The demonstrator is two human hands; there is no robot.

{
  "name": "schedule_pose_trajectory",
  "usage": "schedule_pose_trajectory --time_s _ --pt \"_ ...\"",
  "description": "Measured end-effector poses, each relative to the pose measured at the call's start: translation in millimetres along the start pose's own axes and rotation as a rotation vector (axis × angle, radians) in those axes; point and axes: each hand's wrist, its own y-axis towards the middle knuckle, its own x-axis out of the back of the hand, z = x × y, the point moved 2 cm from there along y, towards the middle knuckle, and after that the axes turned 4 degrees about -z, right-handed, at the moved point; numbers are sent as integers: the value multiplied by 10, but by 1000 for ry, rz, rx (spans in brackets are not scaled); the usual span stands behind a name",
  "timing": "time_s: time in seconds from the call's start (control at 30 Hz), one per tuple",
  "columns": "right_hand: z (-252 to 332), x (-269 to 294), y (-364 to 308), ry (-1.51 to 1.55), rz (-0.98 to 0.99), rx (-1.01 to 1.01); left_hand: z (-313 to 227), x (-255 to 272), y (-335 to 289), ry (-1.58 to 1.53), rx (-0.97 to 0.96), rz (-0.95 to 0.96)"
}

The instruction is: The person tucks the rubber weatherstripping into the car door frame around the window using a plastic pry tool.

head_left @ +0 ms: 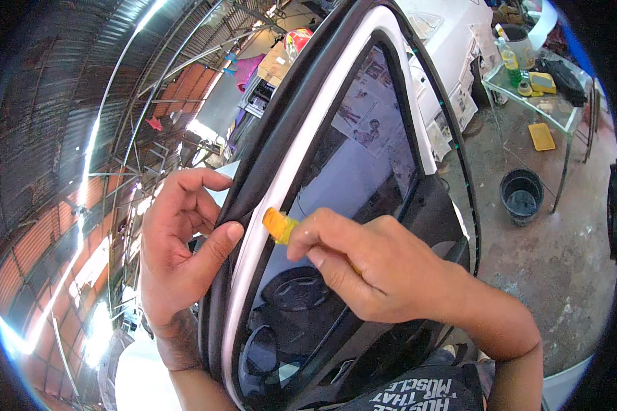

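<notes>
A car door stands upright in front of me, with a white-painted window frame (299,144) around tinted glass (356,161). Along the frame's left edge runs a thick black rubber door seal (271,127). My left hand (178,246) is closed around this seal, thumb on the near side and fingers curled behind it. Pinched in my right hand (384,267) is a short, flat yellow-orange tool (279,225). Its end rests at the white frame, just right of the seal and my left thumb; its exact kind is unclear. Part of its grip is hidden in the fist.
At the right, a glass-topped table (528,96) carries a green bottle (509,60) and a yellow box (543,83). A black bucket (521,197) and a yellow tray (541,136) are below. Paper-masked white bodywork (452,41) lies behind the door. A cardboard box (274,65) stands beyond.
</notes>
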Motion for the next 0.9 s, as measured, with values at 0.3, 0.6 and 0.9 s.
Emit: schedule_pose_trajectory --time_s 0.3,0.6,0.9 --pt "-23 90 144 -32 -43 117 -25 -32 -6 -9 -12 1" --pt "304 316 367 -287 149 -36 -23 -73 56 -25 -42 -21" --pt "324 188 186 -61 173 -135 72 35 25 0 48 45"
